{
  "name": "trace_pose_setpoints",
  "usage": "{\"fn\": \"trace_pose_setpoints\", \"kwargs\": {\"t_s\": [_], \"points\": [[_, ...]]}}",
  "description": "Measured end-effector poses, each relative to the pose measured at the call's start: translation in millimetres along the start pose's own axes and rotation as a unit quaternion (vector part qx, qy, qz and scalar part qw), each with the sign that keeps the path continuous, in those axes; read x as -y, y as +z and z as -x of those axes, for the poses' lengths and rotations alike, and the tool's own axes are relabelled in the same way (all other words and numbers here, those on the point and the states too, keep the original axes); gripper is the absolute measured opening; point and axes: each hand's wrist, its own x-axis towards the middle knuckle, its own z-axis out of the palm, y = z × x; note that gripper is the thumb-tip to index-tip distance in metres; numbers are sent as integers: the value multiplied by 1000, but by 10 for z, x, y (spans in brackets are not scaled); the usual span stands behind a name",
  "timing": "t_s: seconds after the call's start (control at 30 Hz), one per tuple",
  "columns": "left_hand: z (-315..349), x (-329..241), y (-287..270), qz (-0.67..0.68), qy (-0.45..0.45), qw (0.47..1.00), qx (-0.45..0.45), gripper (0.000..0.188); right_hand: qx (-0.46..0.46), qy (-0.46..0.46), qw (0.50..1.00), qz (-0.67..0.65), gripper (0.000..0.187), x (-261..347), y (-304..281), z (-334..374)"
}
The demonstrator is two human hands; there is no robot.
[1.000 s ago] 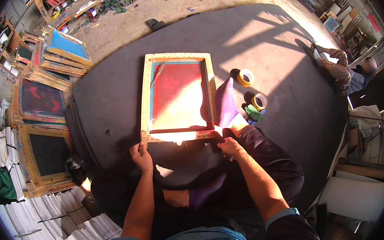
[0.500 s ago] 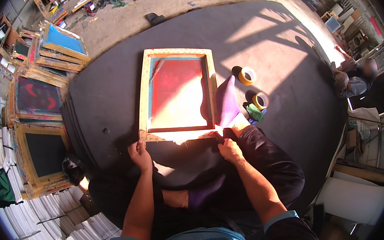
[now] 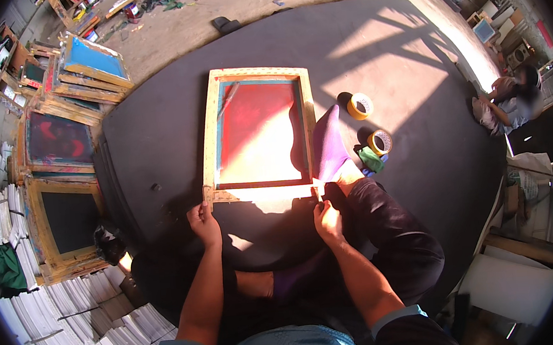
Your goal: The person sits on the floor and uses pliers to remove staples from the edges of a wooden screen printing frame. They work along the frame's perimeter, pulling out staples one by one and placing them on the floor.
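Observation:
A wooden screen-printing frame with red mesh lies on the dark mat before me. Its mesh is half shaded, half in bright sun. My left hand is closed on the near left corner, thumb up. At the near right corner, my right hand is closed in a pinch. A pale sliver shows above its fingers, and I cannot tell what it is. My foot in a purple sock rests against the frame's right side. Two yellow tape rolls lie right of the foot, beside a green cloth.
More printing frames are stacked at the left, above bundles of white sheets. A black plastic bag sits by the mat's left edge. Another person crouches at the far right. The dark mat reaches around the frame.
My right hand has shifted slightly left and turned so its thumb points up. My left hand stays at the corner. The person at the right has bent lower.

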Motion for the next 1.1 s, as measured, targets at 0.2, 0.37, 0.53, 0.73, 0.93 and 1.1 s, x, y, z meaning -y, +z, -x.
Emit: {"fn": "trace_pose_setpoints", "kwargs": {"t_s": [0.2, 0.37, 0.53, 0.73, 0.93, 1.1], "points": [[126, -355, -4, -43, 108, 993, -23, 19, 13, -77, 997, -4, 43, -143, -82, 111], [528, -385, -9, 26, -41, 974, 220, 13, 49, -145, 988, 33, 36, 171, -81, 372], [861, -839, 48, 48, -251, 865, 432, 28, 123, -195, 973, 29, 29, 570, -39, 680], [708, -708, -34, 136, -328, 835, 420, 26, 165, -203, 965, 32, 31, 763, 40, 818], [422, -725, -305, 184, -366, 835, 367, 20, 225, -219, 946, 81, 34, 1160, 128, 834], [252, -615, -539, 207, -369, 866, 267, 19, 275, -283, 919, 6, 41, 1468, 330, 889]]}}
